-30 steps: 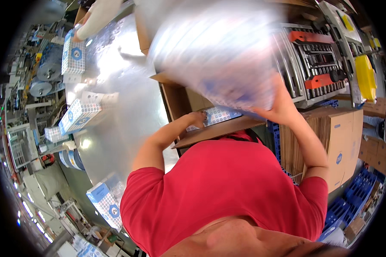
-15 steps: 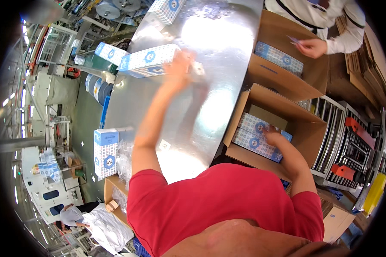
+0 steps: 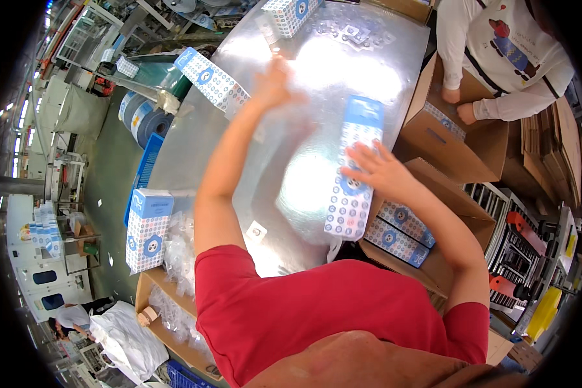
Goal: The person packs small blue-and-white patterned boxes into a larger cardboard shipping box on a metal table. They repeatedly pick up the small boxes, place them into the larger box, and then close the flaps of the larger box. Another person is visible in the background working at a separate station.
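R hand (image 3: 376,169) lies flat on a long blue-and-white patterned pack (image 3: 354,169), fingers spread over its mid section, palm down. Not a closed grip: fingers extended, pressing on top face; thumb side partly hidden, so cannot tell if anything wraps the edge. Pack lies lengthwise on the shiny metal table (image 3: 194,145), near its R edge, lower end overhanging toward the open cardboard box (image 3: 456,216) just beside it. Box holds two more patterned packs (image 3: 399,231), lying side by side against the near wall.

L hand (image 3: 273,83) is raised over the table, arm stretched fwd, motion-blurred. Fingers look open/loose, holds nothing visible; exact finger posn cannot be told through blur. Nearest item: another patterned pack (image 3: 212,79) just L of the hand, tilted, at the table's L edge; apart from the hand, no contact.

Further pack (image 3: 290,11) at far end of table, well apart from both hands. Upright pack (image 3: 147,227) stands off the table's L side, next to a heap of clear plastic wrap (image 3: 178,249) and above a low cardboard box (image 3: 168,323).

Across the table, top R: a co-worker in white long sleeves (image 3: 498,61), both hands down in a second cardboard box (image 3: 447,132). Metal roller rack (image 3: 517,242) at R, beyond the open box. Wearer's red shirt (image 3: 317,310) fills lower centre.
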`<act>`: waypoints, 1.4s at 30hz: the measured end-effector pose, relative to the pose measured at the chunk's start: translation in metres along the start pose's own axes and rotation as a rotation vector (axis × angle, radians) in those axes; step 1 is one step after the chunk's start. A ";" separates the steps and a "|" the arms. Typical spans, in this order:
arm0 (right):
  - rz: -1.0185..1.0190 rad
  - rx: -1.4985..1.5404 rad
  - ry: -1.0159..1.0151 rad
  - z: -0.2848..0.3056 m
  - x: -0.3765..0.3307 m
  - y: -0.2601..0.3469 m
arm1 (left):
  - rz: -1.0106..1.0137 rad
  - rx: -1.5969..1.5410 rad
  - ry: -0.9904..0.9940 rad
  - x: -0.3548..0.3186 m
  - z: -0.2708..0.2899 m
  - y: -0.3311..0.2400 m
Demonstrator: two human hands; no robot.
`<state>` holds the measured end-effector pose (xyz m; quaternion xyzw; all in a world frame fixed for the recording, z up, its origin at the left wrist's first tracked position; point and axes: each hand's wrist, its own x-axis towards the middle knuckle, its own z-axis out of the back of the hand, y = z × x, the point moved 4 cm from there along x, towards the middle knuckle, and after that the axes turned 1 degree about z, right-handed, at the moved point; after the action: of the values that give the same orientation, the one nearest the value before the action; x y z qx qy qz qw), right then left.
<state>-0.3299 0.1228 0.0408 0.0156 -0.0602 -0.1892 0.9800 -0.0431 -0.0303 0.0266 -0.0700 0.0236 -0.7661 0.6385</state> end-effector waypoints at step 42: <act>-0.903 1.294 -1.855 0.033 -0.452 0.088 | -0.833 -0.942 -0.026 -0.143 0.013 -0.304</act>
<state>-0.7182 0.3732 0.0280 0.3797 -0.8102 -0.3874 0.2222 -0.3126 0.1667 0.0669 -0.3564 0.3217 -0.8570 0.1872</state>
